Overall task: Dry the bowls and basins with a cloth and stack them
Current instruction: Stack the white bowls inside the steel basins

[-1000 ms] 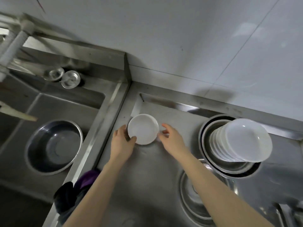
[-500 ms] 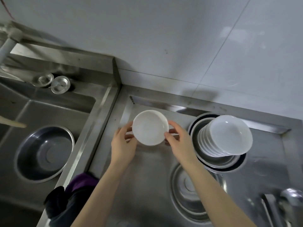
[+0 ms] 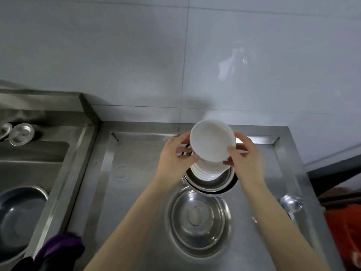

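I hold a small white bowl (image 3: 212,142) between both hands, tilted, just above a stack of white bowls (image 3: 207,172). My left hand (image 3: 173,159) grips its left rim and my right hand (image 3: 245,159) grips its right rim. The stack sits inside nested steel basins (image 3: 211,183) at the back of the steel counter (image 3: 136,192). Another steel basin (image 3: 199,218) lies in front of them. A purple and black cloth (image 3: 58,251) lies on the sink's edge at the lower left.
A sink at the left holds a steel basin (image 3: 17,218), with two small steel cups (image 3: 21,133) on the ledge behind it. A steel ladle (image 3: 291,202) lies at the counter's right. An orange object (image 3: 345,227) is beyond the right edge. A tiled wall stands behind.
Both hands lifted the white bowl off the counter and carried it right, over the stack of white bowls. The view swung right with them.
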`<state>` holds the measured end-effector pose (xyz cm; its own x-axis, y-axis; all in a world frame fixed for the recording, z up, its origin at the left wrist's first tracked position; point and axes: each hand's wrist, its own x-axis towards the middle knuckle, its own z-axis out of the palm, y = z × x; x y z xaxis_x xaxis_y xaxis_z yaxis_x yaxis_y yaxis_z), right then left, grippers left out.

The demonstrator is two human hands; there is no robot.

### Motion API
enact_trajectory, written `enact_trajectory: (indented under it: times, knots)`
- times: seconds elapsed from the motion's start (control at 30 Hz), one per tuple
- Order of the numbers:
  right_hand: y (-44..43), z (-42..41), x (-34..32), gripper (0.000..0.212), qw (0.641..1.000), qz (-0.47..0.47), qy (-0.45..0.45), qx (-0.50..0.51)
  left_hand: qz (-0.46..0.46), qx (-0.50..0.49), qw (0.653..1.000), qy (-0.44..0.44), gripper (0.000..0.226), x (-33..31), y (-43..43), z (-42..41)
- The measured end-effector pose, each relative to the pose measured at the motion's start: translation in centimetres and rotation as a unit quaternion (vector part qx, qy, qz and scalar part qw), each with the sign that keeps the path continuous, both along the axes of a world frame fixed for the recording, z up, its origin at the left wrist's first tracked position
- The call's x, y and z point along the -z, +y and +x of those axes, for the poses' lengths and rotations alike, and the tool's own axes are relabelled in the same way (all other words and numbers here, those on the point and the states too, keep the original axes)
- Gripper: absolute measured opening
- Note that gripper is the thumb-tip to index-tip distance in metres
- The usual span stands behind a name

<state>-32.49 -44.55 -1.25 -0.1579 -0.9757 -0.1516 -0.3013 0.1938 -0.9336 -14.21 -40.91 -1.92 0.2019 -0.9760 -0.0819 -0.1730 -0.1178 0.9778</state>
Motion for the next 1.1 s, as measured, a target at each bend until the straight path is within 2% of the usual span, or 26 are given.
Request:
enact_trajectory:
  times: [0.17, 0.3, 0.7, 0.8, 0.9, 1.0, 1.1]
  knots:
    - [-0.3, -1.6, 1.3, 0.039, 0.999, 0.032, -0.004, 0.024, 0.029, 0.032, 0.998, -0.036, 0.073, 1.3, -1.0, -1.5]
    - [0.0, -1.9, 2.2, 0.041, 0.999, 0.026, 0.004, 0.020, 0.028, 0.024, 0.996, -0.077, 0.073, 2.2, -0.6, -1.8]
    - [0.5, -1.8, 2.6, 0.045, 0.999, 0.021, 0.024, 0.007, 0.043, 0.018, 0.997, -0.058, 0.070, 1.7, 1.0, -2.2]
    - [1.2, -1.9, 2.3, 0.045, 0.999, 0.018, 0.030, 0.002, 0.056, 0.022, 0.996, -0.062, 0.064, 1.3, 1.6, -2.1]
    - [3.5, -1.8, 1.6, 0.046, 0.997, 0.004, 0.083, 0.003, 0.075, 0.001, 0.994, -0.077, 0.050, 0.9, 3.6, -1.5]
    - [7.4, -1.6, 1.4, 0.045, 0.993, -0.003, 0.119, 0.000, 0.093, -0.037, 0.992, -0.082, 0.037, 1.2, 7.7, 0.0]
    - [12.4, -0.3, 1.6, 0.040, 0.988, -0.002, 0.142, -0.053, 0.109, -0.095, 0.986, -0.077, 0.035, 2.3, 14.0, 2.7]
